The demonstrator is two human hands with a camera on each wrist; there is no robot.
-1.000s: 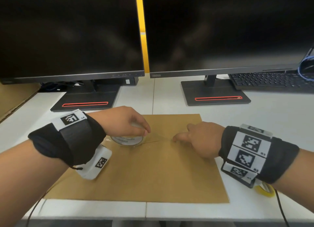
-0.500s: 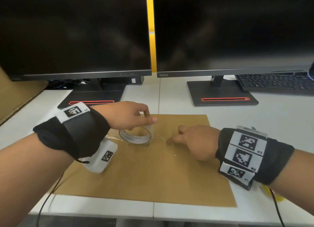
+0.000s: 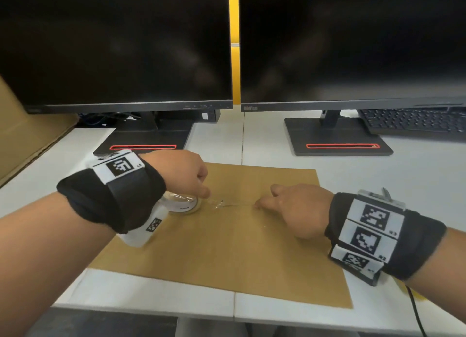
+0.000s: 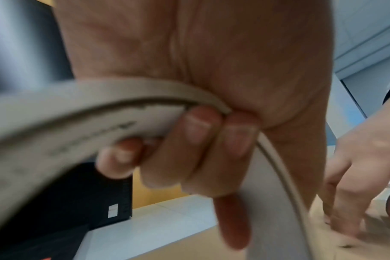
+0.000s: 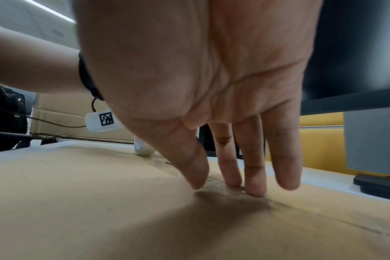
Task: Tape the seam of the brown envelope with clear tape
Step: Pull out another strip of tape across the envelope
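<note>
Nearest, both forearms reach in over the desk (image 3: 416,185), each in a black wristband with square printed markers. The envelope (image 3: 227,248) lies flat on the desk, its near edge close to the desk's front edge.

Right hand (image 3: 300,210) is spread on the envelope, fingers (image 5: 255,184) straight, tips pressing down on the paper beside the seam (image 5: 323,216). Nothing is gripped there; it's a flat hold-down.

A thin strip of clear tape (image 3: 234,205) runs between the two hands, low over the envelope, from the right fingertips across to the roll (image 3: 182,205). It's crumpled and shiny at the roll end.

Left hand (image 3: 181,175) has the roll; fingers (image 4: 196,140) curl through the core and the thumb clamps the outside, a firm grip. The roll sits low at the envelope's left part; whether it touches the paper I can't tell.

Further back, two dark monitors (image 3: 113,46) stand side by side on black bases with a red stripe. A keyboard (image 3: 413,122) sits far right, cardboard (image 3: 25,135) far left.
</note>
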